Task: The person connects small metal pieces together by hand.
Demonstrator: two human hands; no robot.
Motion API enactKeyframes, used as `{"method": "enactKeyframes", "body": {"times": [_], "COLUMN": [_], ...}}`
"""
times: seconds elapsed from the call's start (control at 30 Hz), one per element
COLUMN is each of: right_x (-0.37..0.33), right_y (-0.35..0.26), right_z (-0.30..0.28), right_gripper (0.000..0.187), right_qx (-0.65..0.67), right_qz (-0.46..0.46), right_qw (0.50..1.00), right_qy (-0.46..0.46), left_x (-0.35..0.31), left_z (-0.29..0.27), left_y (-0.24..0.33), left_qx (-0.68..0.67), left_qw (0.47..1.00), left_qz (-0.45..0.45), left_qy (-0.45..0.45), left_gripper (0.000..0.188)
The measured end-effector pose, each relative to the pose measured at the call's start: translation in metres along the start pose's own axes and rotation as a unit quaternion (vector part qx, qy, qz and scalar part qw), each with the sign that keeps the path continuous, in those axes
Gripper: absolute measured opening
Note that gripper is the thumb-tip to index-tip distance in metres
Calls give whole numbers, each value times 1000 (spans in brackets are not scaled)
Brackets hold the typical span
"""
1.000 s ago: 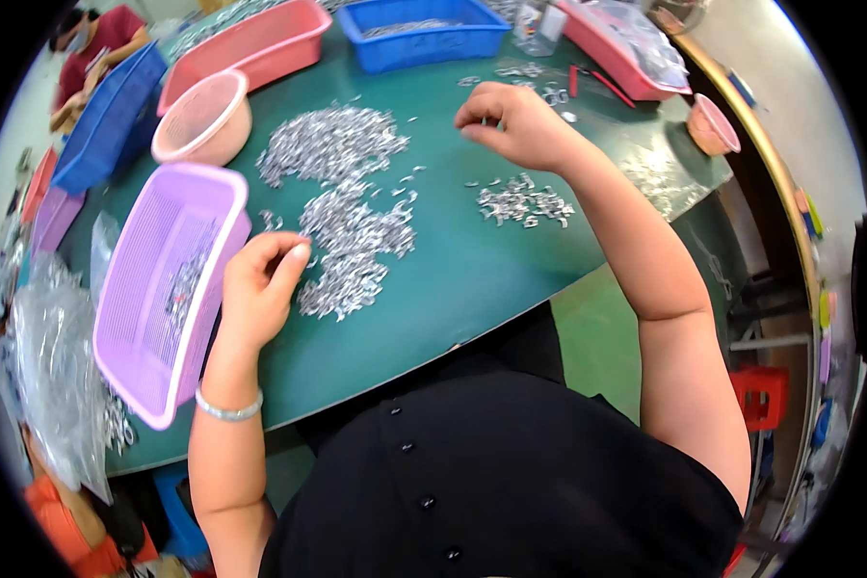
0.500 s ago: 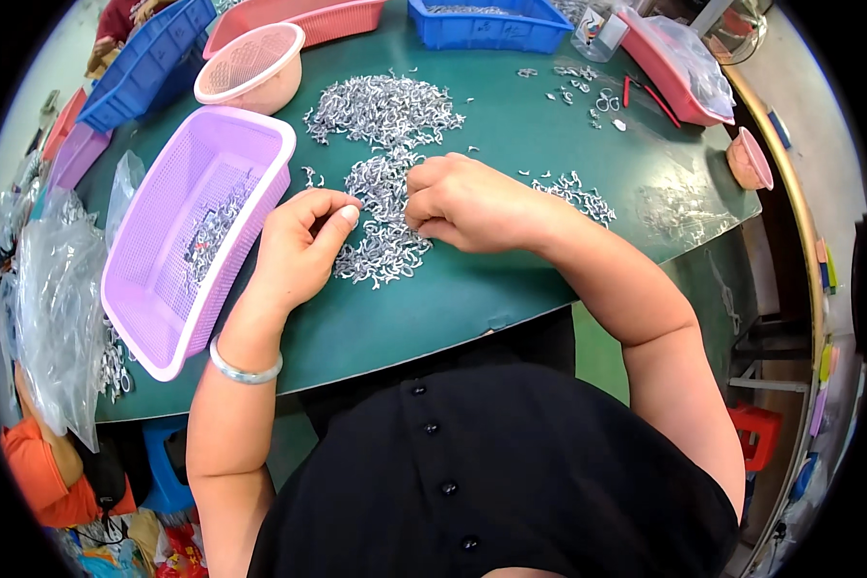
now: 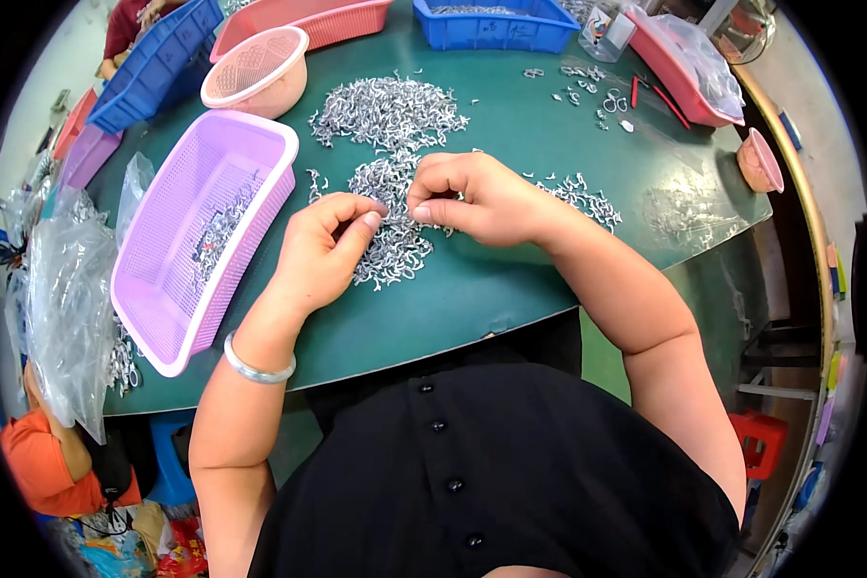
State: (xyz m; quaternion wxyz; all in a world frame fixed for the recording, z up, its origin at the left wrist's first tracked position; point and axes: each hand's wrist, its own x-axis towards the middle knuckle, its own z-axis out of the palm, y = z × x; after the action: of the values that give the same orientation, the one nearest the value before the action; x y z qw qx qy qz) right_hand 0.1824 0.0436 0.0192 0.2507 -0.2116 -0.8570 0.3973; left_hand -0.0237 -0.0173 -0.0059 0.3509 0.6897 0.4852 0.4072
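My left hand [image 3: 326, 249], with a pale bangle [image 3: 258, 362] on its wrist, has thumb and forefinger pinched together at the left edge of the near pile of small curved silvery metal pieces [image 3: 392, 258]. Just right of it, my right hand [image 3: 480, 200] hovers over the same pile, fingers curled and thumb tip against the forefinger. Whatever sits in either pinch is too small to make out. Beyond the hands lies a larger heap of the same pieces [image 3: 390, 111], joined to the near pile. A purple mesh basket [image 3: 154, 279] left of my left hand holds more.
A smaller scatter of pieces [image 3: 583, 200] lies right of my right forearm. Red-handled pliers [image 3: 667, 104] and metal clasps lie far right. Pink [image 3: 260, 96] and blue baskets [image 3: 496, 34] line the far edge. Clear plastic bags [image 3: 67, 308] hang at left. Another person's orange sleeve [image 3: 43, 467] shows lower left.
My left hand has shifted right, closer to the right hand. The right hand has turned so its thumb and forefinger pinch shows. The whole view has moved slightly.
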Motion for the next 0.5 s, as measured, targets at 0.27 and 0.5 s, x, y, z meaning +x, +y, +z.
{"method": "enactKeyframes", "body": {"times": [0.27,0.5], "right_x": [0,-1], "right_y": [1,-1], "right_z": [3,1], "right_gripper": [10,14], "right_qx": [171,234], "right_qz": [67,118], "right_qw": [983,965], "right_qy": [24,22], "left_x": [8,13], "left_z": [4,6], "left_y": [24,28], "left_qx": [-124,-90], "left_qw": [989,992], "left_qz": [-54,-57], "left_qy": [-51,-73], "left_gripper": [9,5]}}
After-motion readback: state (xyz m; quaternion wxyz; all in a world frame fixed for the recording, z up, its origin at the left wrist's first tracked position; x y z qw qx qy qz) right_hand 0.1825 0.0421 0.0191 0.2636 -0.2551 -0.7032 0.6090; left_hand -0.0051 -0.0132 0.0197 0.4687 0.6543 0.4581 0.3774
